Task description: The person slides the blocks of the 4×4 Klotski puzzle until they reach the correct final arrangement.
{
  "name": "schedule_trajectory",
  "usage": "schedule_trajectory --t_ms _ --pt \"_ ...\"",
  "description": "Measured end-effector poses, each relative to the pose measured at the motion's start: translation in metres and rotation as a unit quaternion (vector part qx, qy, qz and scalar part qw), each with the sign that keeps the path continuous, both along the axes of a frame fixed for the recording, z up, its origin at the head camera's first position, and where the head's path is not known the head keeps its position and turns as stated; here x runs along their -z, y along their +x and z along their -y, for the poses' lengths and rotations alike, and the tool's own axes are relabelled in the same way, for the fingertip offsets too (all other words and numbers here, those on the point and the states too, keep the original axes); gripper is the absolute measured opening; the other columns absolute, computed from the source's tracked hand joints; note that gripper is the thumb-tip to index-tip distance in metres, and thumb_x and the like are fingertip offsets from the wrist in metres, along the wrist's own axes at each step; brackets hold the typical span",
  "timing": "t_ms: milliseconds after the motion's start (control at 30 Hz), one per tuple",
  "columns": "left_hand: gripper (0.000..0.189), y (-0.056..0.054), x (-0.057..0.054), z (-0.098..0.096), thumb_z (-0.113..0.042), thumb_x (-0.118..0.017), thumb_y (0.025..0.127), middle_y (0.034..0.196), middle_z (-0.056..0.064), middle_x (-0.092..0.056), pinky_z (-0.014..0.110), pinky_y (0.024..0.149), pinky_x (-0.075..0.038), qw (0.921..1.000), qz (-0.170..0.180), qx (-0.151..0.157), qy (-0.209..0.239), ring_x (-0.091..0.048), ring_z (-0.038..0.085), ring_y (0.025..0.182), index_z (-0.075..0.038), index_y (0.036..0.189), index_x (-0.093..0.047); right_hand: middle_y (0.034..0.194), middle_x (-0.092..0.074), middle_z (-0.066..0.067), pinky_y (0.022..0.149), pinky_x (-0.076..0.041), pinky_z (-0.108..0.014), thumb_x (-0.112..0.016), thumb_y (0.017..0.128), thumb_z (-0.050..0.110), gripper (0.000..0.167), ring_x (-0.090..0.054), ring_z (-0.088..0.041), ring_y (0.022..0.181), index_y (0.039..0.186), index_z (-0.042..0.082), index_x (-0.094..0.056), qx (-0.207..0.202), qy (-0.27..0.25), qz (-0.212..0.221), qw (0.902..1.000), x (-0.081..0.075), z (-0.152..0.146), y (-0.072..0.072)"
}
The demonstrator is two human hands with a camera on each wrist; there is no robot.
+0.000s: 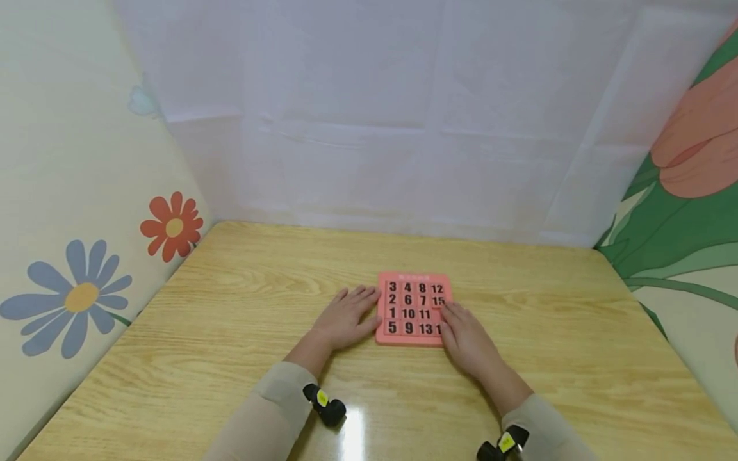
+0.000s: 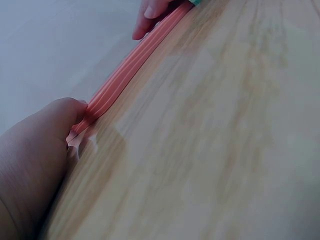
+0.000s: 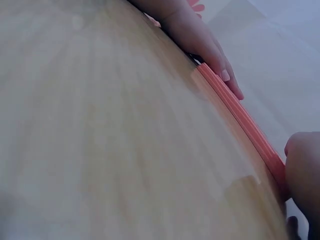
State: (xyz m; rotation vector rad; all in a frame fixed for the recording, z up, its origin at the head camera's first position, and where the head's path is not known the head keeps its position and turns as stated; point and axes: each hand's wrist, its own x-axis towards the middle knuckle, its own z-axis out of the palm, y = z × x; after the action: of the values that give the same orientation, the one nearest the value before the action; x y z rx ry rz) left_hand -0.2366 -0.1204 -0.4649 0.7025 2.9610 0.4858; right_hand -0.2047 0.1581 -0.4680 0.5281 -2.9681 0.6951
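A pink number sliding puzzle point(image 1: 408, 307) lies flat on the wooden table, its black numerals facing up. The top row reads 3, 4, 8, 12. My left hand point(image 1: 348, 317) rests on the table with fairly straight fingers, its fingertips and thumb at the puzzle's left edge. Fingers of my right hand point(image 1: 469, 336) lie over the right edge, touching around the lower right tiles and partly covering the bottom corner number. In the left wrist view, the left thumb point(image 2: 70, 112) meets the corner of the puzzle's side point(image 2: 130, 65). The right wrist view shows the right hand point(image 3: 305, 175) at the near corner.
The light wooden table point(image 1: 259, 275) extends around the puzzle. A white cloth point(image 1: 369, 115) hangs behind it. Flower-printed panels point(image 1: 69, 160) stand at both sides. Black wrist cameras point(image 1: 331, 410) are strapped over the sleeves.
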Motion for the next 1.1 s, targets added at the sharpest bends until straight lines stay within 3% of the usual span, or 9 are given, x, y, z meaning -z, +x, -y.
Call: schedule_trajectory --t_ms 200,400,1100 --pt "0.066 0.001 -0.002 0.001 -0.051 -0.041 0.100 0.161 0.004 -0.029 0.050 0.126 -0.011 1.0000 -0.001 0.002 0.000 -0.022 0.027 0.152 -0.015 0.155 -0.030 0.156 -0.037 -0.018 0.123 -0.022 -0.049 -0.039 0.104 0.025 0.050 -0.031 -0.035 0.147 0.147 -0.001 -0.042 0.009 -0.004 0.007 0.9999 0.001 0.006 -0.013" --pt "0.066 0.001 -0.001 0.002 -0.051 -0.041 0.100 0.161 0.005 -0.030 0.050 0.126 -0.011 1.0000 -0.003 0.001 -0.002 -0.022 0.027 0.151 -0.015 0.155 -0.031 0.156 -0.037 -0.017 0.124 -0.021 -0.049 -0.039 0.104 0.027 0.051 -0.029 -0.035 0.148 0.147 0.000 -0.041 0.008 -0.004 0.017 0.9998 0.000 0.010 -0.018" --pt "0.066 0.000 0.000 0.002 -0.051 -0.041 0.100 0.162 0.003 -0.028 0.049 0.126 -0.010 1.0000 0.002 -0.002 0.000 -0.021 0.026 0.152 -0.016 0.155 -0.029 0.158 -0.035 -0.013 0.124 -0.019 -0.048 -0.039 0.104 0.030 0.052 -0.026 -0.032 0.149 0.148 0.003 -0.042 0.005 0.017 0.035 0.9992 -0.001 0.009 -0.003"
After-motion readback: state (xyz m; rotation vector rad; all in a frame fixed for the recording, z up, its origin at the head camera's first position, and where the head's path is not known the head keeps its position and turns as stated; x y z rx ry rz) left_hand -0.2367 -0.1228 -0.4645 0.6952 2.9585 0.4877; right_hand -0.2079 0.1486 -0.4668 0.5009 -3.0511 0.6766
